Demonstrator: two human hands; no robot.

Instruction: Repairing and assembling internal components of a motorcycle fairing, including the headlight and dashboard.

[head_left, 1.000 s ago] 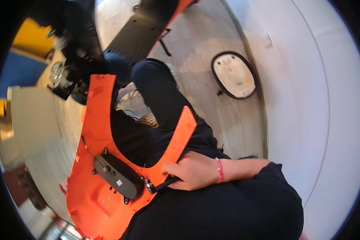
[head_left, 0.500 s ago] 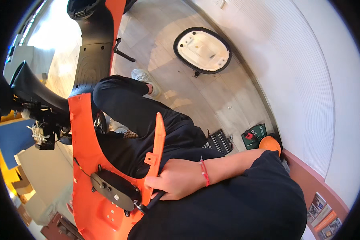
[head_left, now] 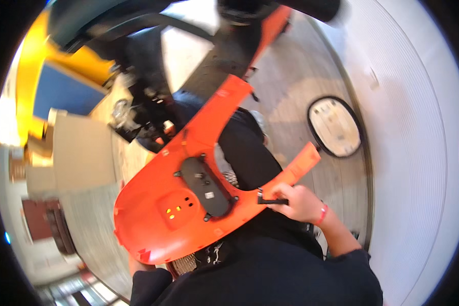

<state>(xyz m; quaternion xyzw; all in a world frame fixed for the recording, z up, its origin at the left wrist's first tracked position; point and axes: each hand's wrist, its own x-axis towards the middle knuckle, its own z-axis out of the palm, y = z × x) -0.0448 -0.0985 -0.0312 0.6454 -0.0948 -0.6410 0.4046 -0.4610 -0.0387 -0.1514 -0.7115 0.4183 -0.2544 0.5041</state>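
A large curved orange scooter body panel (head_left: pixel 148 188) lies across in front of me, its inner side facing up. A black oval unit (head_left: pixel 205 187) is fixed to it with small screws or tabs. My right hand (head_left: pixel 300 203) is closed round the panel's narrow arm at the right. A short black-handled tool (head_left: pixel 276 201) with a metal end sticks out from the same hand; its kind is unclear. At the panel's lower left edge my left hand (head_left: pixel 136 264) is mostly hidden beneath it, gripping that edge.
The black scooter body (head_left: pixel 209 71) stands beyond the panel, with exposed mechanical parts (head_left: pixel 132 117) at its left. A white oval piece with a black rim (head_left: pixel 336 127), like an upturned seat, lies on the floor by the white wall (head_left: pixel 403 153). Cardboard boxes (head_left: pixel 81 148) stand left.
My view has swung left. The orange panel has turned clockwise and now lies across me, its narrow arm pointing up and right. My right hand has stayed on that arm.
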